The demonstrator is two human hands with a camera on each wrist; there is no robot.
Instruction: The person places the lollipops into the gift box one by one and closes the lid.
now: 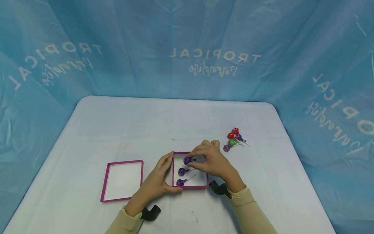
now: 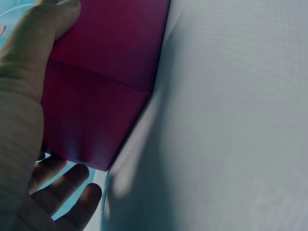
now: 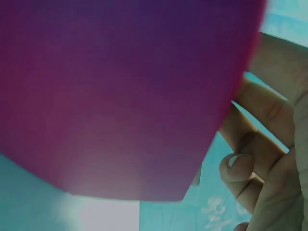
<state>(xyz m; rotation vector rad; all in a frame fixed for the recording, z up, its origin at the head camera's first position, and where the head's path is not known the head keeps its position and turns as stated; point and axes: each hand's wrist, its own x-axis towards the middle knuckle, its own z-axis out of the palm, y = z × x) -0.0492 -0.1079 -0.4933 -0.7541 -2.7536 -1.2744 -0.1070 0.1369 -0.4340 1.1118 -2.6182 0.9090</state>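
In the head view a shallow white box with magenta walls (image 1: 191, 187) sits on the table. My left hand (image 1: 159, 177) grips its near left corner, thumb along the front wall and fingers along the left wall. Over the box's far part, my right hand (image 1: 211, 159) pinches a purple-wrapped lollipop (image 1: 187, 160) between thumb and fingers. Below it in the box lie a second purple lollipop (image 1: 181, 171) and a third one (image 1: 180, 182), sticks pointing right. The left wrist view shows the box's magenta outer wall (image 2: 96, 110) against my thumb; the right wrist view shows another outer wall (image 3: 120, 120).
Left of the box lies a similar magenta-edged tray or lid (image 1: 104, 182), partly behind my left wrist. Several lollipops, red, green and purple, lie in a pile (image 1: 231, 142) at the right. A white cloth covers the table (image 1: 140, 126); blue printed curtains (image 1: 146, 65) stand around it.
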